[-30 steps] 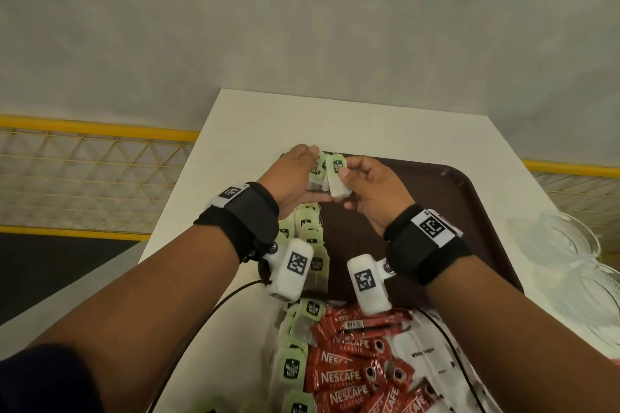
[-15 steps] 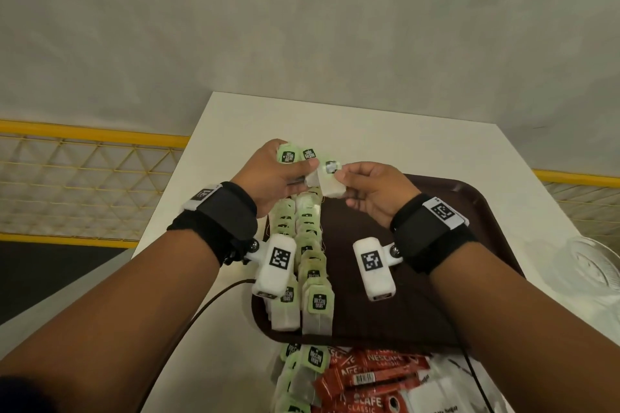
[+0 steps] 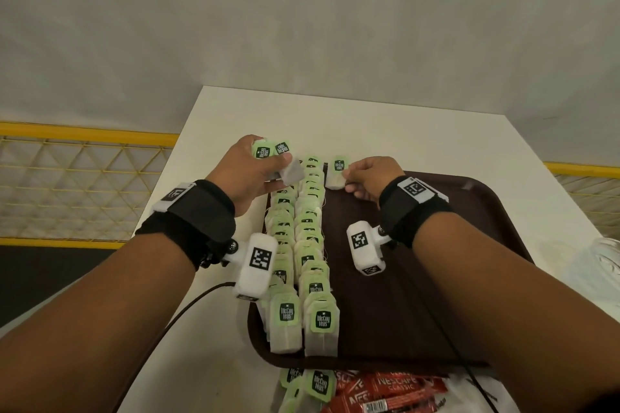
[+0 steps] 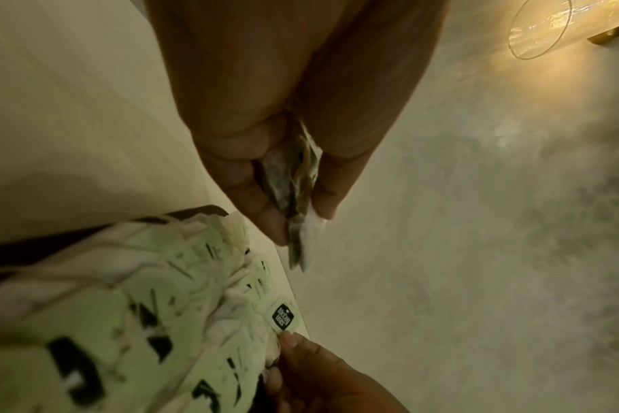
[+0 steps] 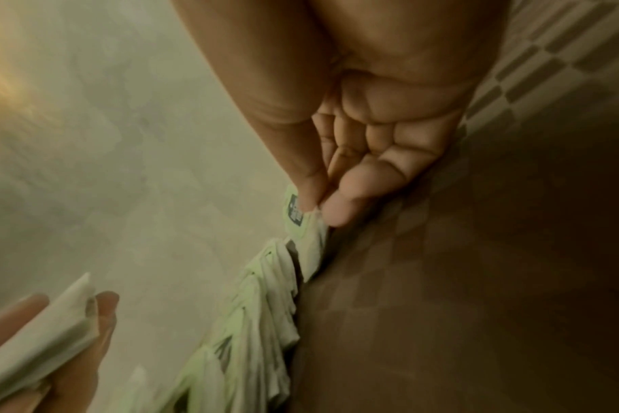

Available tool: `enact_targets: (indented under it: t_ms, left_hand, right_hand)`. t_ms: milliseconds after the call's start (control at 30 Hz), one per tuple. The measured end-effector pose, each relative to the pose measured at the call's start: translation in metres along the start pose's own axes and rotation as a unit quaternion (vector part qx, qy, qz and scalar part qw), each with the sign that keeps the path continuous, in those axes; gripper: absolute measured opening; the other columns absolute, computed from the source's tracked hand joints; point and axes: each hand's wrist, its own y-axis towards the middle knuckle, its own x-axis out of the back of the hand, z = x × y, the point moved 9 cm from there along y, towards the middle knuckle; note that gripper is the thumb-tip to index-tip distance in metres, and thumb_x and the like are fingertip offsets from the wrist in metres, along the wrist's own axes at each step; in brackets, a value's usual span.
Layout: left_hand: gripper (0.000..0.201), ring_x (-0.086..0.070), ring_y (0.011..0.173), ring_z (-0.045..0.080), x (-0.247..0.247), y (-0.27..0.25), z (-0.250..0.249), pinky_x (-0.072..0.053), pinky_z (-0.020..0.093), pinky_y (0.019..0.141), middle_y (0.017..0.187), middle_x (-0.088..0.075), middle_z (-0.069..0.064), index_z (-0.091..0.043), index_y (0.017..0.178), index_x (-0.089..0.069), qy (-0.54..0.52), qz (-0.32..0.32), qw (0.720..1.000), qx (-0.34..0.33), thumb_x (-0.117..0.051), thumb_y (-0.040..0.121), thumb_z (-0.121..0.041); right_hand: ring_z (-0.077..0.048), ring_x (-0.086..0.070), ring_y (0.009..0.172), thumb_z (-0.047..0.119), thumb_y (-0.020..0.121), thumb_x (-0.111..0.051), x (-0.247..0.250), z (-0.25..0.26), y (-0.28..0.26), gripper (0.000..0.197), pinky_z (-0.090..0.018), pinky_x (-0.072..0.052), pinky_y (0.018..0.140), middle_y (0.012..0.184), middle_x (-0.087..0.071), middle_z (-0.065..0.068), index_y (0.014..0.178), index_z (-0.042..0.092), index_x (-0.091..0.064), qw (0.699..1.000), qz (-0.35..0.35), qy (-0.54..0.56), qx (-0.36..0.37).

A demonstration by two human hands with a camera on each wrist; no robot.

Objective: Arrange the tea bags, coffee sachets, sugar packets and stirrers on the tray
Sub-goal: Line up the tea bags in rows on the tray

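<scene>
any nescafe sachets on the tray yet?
No: the red Nescafe sachets lie on the table, off the near edge of the tray.

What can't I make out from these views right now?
- Sugar packets, head view: cut off by the bottom edge and covered by the right forearm.
- Stirrers: not visible in any view.
- Bags in the left hand grip: count unclear, fingers cover them.
- Tray right side: hidden by the right arm.
</scene>
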Motion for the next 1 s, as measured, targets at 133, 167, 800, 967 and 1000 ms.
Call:
enact_targets:
  t_ms: [133,167,800,967,1000]
  left_hand:
    - [0.048,-0.069,0.102,0.03,0.0,0.0,0.007,-0.06,0.039,0.082,0.118,-0.064,0.015,-0.007,0.129,-0.045,0.002,0.003,1.0,0.006,-0.071,0.089,-0.01]
    - [0.046,-0.069,0.1,0.03,-0.001,0.0,0.009,-0.06,0.041,0.084,0.116,-0.064,0.015,-0.008,0.127,-0.046,0.007,0.005,1.0,0.006,-0.071,0.089,-0.01]
    - [0.032,-0.072,0.088,0.02,-0.04,-0.008,0.001,-0.059,0.027,0.07,0.111,-0.064,0.01,-0.008,0.115,-0.047,-0.062,0.035,0.997,-0.037,-0.067,0.093,-0.018]
    - [0.035,-0.073,0.079,0.016,-0.037,-0.009,0.001,-0.058,0.025,0.068,0.104,-0.067,0.011,-0.007,0.119,-0.045,-0.098,0.02,0.995,-0.024,-0.066,0.094,-0.018]
    - [0.035,-0.073,0.078,0.016,-0.038,-0.009,0.0,-0.058,0.025,0.067,0.104,-0.067,0.011,-0.007,0.119,-0.045,-0.092,0.022,0.995,-0.025,-0.067,0.093,-0.017]
  right_hand:
    - [-0.014,-0.057,0.055,0.011,0.088,-0.068,-0.002,0.006,0.004,0.017,-0.022,-0.048,0.049,0.073,-0.063,-0.008,0.075,0.012,-0.059,0.998,-0.02,-0.051,0.003]
    - [-0.014,-0.056,0.055,0.012,0.088,-0.069,-0.002,0.007,0.005,0.018,-0.024,-0.048,0.051,0.073,-0.063,-0.008,0.074,0.012,-0.058,0.997,-0.025,-0.067,0.001]
    - [-0.011,-0.059,0.053,-0.001,0.08,-0.072,-0.017,0.053,-0.048,0.017,-0.018,-0.047,0.047,0.072,-0.062,-0.011,0.08,0.01,-0.059,0.973,0.115,0.049,0.195]
    - [-0.01,-0.058,0.057,-0.007,0.081,-0.069,-0.01,0.048,-0.055,0.018,-0.018,-0.049,0.051,0.06,-0.062,0.009,0.085,0.009,-0.062,0.967,0.152,0.098,0.178]
    - [-0.009,-0.059,0.058,-0.008,0.08,-0.068,-0.01,0.049,-0.056,0.02,-0.019,-0.05,0.052,0.061,-0.062,0.009,0.088,0.009,-0.062,0.966,0.16,0.106,0.176]
